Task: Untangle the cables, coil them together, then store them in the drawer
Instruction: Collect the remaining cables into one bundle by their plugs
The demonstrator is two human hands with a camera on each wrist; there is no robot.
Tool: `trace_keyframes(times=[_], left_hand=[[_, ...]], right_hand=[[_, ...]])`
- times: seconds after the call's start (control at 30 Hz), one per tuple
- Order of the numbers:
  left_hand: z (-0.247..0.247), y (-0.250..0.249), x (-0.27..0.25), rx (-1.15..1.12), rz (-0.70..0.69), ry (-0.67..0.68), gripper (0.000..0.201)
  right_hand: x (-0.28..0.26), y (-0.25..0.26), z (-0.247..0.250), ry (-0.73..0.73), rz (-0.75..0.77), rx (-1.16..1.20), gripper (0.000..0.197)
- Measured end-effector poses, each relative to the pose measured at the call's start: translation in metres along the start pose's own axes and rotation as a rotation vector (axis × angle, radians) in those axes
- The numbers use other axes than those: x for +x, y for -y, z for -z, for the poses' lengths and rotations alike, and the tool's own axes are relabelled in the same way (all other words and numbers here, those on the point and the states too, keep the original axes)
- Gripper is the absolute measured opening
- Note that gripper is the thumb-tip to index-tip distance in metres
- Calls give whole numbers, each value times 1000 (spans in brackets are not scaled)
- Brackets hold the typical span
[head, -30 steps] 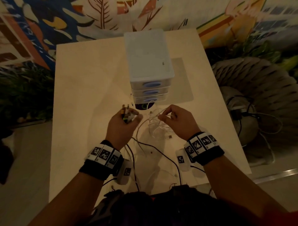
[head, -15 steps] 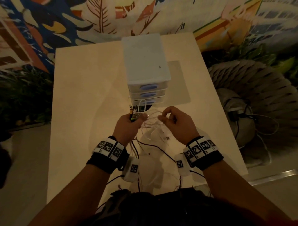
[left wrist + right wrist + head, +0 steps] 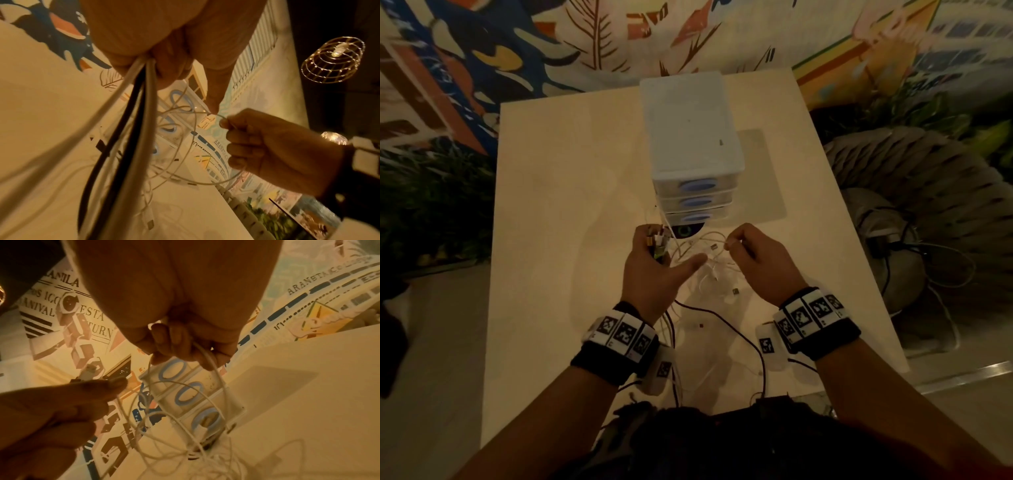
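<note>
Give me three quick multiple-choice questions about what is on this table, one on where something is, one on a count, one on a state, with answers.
1. Where does the drawer unit stand?
A. beyond both hands on the table
B. on the floor
C. behind the person

2. How many blue drawer handles show on its front?
A. one
B. three
C. five

3. What is the left hand doing?
A. lying flat
B. gripping a bundle of cables
C. opening a drawer

Answers: 1 A, the head view shows it past the hands. 2 B, three ovals are stacked. 3 B, fingers curl round the cables while the right hand pinches a white cable.
</note>
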State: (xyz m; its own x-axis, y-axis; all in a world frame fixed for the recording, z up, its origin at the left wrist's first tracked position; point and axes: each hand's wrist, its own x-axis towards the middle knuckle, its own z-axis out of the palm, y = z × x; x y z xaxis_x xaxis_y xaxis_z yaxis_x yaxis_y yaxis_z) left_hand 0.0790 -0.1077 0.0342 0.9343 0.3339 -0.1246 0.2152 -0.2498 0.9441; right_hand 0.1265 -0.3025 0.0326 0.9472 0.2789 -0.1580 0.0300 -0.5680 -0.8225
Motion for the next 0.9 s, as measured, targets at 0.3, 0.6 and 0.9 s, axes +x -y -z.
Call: trace_keyframes(times=[0.3, 0.6, 0.9], left_hand=[[1, 3, 8, 289, -57, 180, 15], [12, 12, 14, 555, 18, 334, 32], [14, 4, 11, 454, 21, 305, 28]], right_hand=[[0, 18, 1, 107, 136, -33, 13], [2, 13, 29, -22, 109, 323, 19], [1, -13, 33, 116, 22, -246, 47]])
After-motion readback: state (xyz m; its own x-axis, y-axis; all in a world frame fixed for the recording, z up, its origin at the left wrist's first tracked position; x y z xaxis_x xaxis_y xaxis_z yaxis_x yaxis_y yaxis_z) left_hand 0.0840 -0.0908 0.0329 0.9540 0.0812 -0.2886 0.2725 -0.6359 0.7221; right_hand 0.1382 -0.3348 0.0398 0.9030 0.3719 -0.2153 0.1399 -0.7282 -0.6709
